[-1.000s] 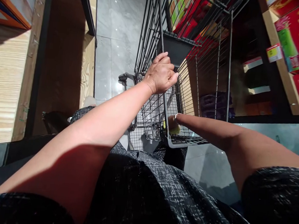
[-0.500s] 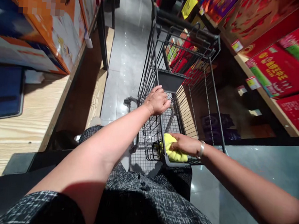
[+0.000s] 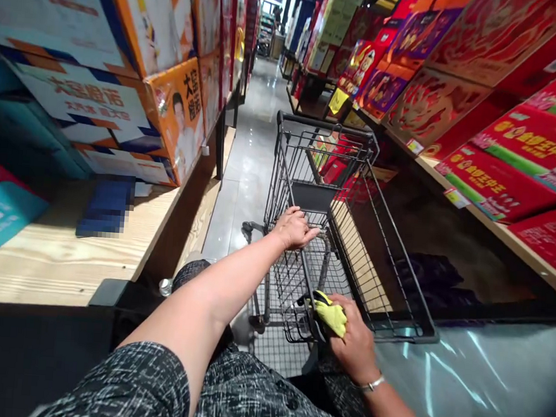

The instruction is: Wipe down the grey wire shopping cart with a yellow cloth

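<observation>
A black wire shopping cart (image 3: 375, 241) stands in front of me, its handle end pointing away. My left hand (image 3: 294, 228) is closed over the cart's left top rail, about midway along. Lower down, near the front left corner, my right hand (image 3: 352, 341) grips a yellow cloth (image 3: 331, 315) and presses it against the rail. The cloth is bunched and partly hidden under the fingers. A bracelet (image 3: 371, 384) circles the right wrist.
Left, a wooden shelf (image 3: 112, 267) bears orange and blue boxes (image 3: 174, 119) and a dark blue flat object (image 3: 104, 206). Red boxes (image 3: 494, 179) line the right shelf, close beside the cart. A grey tiled aisle (image 3: 261, 99) runs ahead between the shelves.
My view has tilted up, showing more of the aisle. My right hand has turned and now holds the cloth around the left rail near the corner. The left hand still grips the rail.
</observation>
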{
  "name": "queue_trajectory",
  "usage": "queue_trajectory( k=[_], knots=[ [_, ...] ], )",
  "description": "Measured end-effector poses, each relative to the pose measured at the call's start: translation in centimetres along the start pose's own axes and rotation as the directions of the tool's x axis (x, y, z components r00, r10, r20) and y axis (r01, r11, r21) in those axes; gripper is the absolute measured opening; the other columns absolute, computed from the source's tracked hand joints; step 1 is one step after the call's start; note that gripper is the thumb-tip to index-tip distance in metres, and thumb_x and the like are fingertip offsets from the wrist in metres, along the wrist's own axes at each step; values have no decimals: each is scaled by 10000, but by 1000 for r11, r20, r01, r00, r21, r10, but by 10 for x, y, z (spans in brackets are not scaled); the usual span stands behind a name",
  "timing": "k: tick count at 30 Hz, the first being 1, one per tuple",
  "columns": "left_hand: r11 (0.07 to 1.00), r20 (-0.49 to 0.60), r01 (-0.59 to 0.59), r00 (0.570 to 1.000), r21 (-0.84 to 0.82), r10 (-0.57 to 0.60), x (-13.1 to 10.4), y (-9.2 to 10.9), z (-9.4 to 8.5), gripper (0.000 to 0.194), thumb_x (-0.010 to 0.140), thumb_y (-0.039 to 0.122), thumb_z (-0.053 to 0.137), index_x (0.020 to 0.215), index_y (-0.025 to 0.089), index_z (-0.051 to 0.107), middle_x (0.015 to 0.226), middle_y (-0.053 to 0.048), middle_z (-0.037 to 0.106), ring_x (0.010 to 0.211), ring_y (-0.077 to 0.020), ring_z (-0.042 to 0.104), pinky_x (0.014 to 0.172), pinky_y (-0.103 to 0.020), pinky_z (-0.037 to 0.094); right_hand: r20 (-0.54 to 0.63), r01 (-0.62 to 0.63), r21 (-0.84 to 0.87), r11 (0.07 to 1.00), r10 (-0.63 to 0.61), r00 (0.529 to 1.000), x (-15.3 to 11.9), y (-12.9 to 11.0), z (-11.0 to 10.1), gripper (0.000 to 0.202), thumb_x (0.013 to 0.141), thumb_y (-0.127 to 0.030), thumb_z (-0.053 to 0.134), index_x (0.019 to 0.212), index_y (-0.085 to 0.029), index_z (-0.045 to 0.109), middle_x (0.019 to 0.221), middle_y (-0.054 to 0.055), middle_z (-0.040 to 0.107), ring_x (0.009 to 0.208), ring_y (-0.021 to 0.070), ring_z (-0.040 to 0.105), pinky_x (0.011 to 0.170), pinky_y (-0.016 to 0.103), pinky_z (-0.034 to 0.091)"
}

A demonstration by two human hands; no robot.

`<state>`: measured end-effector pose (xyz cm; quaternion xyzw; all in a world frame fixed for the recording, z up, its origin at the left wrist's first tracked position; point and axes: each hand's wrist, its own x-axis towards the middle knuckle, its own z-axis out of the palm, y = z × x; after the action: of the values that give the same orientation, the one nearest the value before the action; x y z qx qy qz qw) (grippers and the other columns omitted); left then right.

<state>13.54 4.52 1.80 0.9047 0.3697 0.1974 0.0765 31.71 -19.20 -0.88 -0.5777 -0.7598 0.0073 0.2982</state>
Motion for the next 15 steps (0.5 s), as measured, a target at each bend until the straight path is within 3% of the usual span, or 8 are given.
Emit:
queue_trajectory(
  k=[5,10,15],
  knots=[
    [999,130,40,991,-5,-39,10,22,-2,687,1090,557,304,936,151,836,991,-81,809,1206,-233,610,1252,-419,235,50,-36,-27,999,38,998,-8,56,-17,346,780,-230,537,1121,-249,591,1099,70,736,938,217,743,801,321,617],
    [999,298,48,954,-22,-39,33,42,0,787,1065,626,245,1000,107,833,1055,-136,795,1284,-278,569,1250,-467,202,52,-218,-2,976,218,975,-1,113,-36,372,693,-383,558,1030,-249,642,1033,98,768,908,304,757,786,430,632],
    [999,304,-36,952,-39,46,40,72,8,699,1058,613,282,1088,154,809,1204,-109,763,1301,-296,526,1229,-518,184,61,-359,93,929,355,933,7,170,-71,372,559,-396,662,929,-361,668,1029,101,779,951,412,749,799,553,617]
  ],
)
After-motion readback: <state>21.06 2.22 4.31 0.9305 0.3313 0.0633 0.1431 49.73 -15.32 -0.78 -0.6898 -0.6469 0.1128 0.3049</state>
